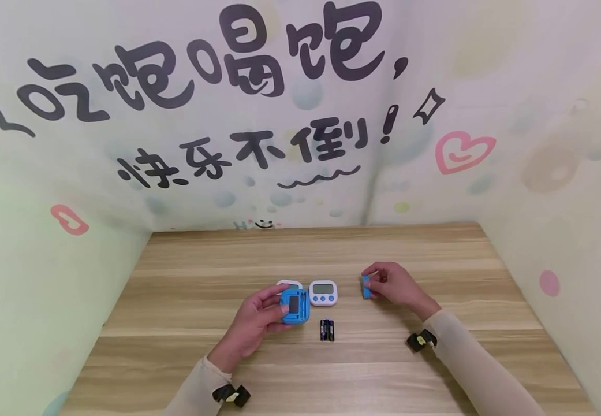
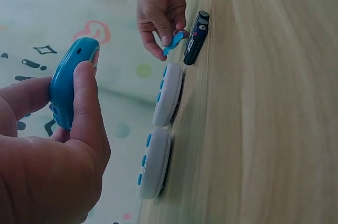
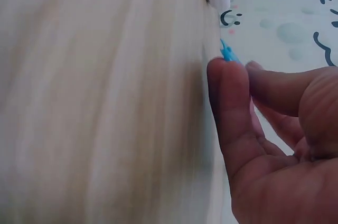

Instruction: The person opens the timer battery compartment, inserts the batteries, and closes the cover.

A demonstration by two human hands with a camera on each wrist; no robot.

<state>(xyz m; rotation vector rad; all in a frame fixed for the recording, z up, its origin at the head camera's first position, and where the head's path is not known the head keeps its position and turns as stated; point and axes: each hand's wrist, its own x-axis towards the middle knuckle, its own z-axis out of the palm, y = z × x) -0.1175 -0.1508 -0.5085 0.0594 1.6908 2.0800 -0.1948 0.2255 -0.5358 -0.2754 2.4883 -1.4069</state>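
Observation:
My left hand grips a blue digital timer by its edge between thumb and fingers, its back turned toward the head camera. The battery compartment on that back is uncovered. To the right, my right hand pinches a small blue battery cover between thumb and fingertips, and the left wrist view shows the cover's thin, notched shape. Two white timers with blue buttons stand behind the held one: one timer in full sight, the other timer partly hidden by the left hand.
A small group of dark batteries lies side by side on the wooden table, in front of the fully seen white timer. Printed walls enclose the table at the back and both sides. A black strap device sits at the right wrist.

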